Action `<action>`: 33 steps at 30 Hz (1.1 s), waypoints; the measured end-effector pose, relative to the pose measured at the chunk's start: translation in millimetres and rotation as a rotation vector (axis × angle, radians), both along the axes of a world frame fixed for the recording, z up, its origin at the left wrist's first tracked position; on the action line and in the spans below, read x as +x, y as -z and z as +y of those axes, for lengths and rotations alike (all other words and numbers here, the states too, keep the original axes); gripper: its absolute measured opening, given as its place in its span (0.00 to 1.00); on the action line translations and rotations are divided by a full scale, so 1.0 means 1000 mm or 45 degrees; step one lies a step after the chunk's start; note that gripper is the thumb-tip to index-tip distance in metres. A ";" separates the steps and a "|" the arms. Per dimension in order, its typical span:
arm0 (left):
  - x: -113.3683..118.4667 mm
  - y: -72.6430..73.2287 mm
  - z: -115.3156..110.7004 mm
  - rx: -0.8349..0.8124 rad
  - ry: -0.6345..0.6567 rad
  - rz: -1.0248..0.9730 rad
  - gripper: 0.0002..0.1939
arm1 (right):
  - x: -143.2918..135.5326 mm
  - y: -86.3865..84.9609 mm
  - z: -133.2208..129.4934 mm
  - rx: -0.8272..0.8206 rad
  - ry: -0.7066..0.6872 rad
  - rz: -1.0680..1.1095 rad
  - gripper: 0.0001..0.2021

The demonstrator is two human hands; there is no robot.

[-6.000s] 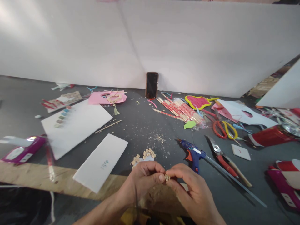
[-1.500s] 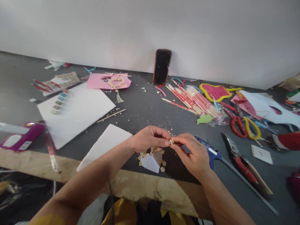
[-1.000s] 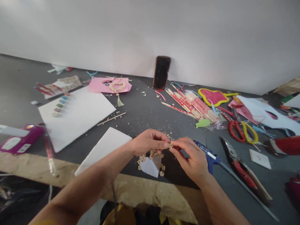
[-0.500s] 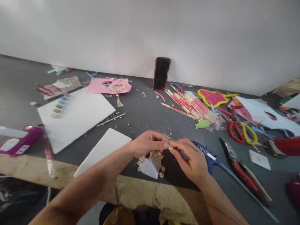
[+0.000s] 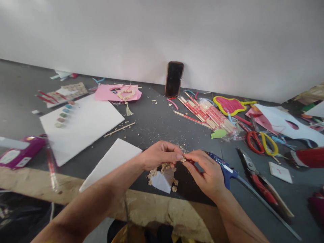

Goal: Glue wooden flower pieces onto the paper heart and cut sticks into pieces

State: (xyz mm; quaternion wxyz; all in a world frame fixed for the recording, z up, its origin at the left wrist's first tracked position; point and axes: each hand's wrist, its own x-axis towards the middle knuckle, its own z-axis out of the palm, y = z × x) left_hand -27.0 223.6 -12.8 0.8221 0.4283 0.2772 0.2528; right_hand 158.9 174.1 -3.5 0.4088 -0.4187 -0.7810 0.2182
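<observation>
Between the fingertips of both hands is a small tan flower-shaped piece (image 5: 183,158), seemingly made of tiny round discs. My left hand (image 5: 160,155) pinches it from the left, and my right hand (image 5: 206,170) pinches it from the right. Just below them lies a white paper piece (image 5: 162,182) on the dark table, with several similar little flowers (image 5: 174,184) around its edge; my left hand covers part of it. A blue glue gun (image 5: 227,170) rests beside my right hand, partly hidden behind it.
White boards (image 5: 83,128) lie on the left, near a purple glue gun (image 5: 22,153). A phone (image 5: 174,79) leans on the wall. Red-marked wooden sticks (image 5: 199,113), scissors (image 5: 262,141), and red-handled pruning shears (image 5: 260,184) are on the right. Crumbs are scattered beyond the hands.
Both hands stay almost in place; the fingertips shift very slightly on the small flower piece. Nothing else on the table has visibly moved.
</observation>
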 end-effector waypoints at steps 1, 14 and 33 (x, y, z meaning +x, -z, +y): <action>0.000 0.001 0.000 0.003 -0.003 -0.008 0.10 | 0.000 0.000 0.000 0.005 -0.005 0.004 0.11; 0.002 0.000 0.000 0.032 -0.004 -0.050 0.10 | 0.000 0.000 0.001 0.014 -0.064 0.050 0.12; 0.000 0.002 0.001 0.009 -0.027 -0.027 0.10 | -0.001 0.000 0.001 -0.008 -0.036 0.071 0.11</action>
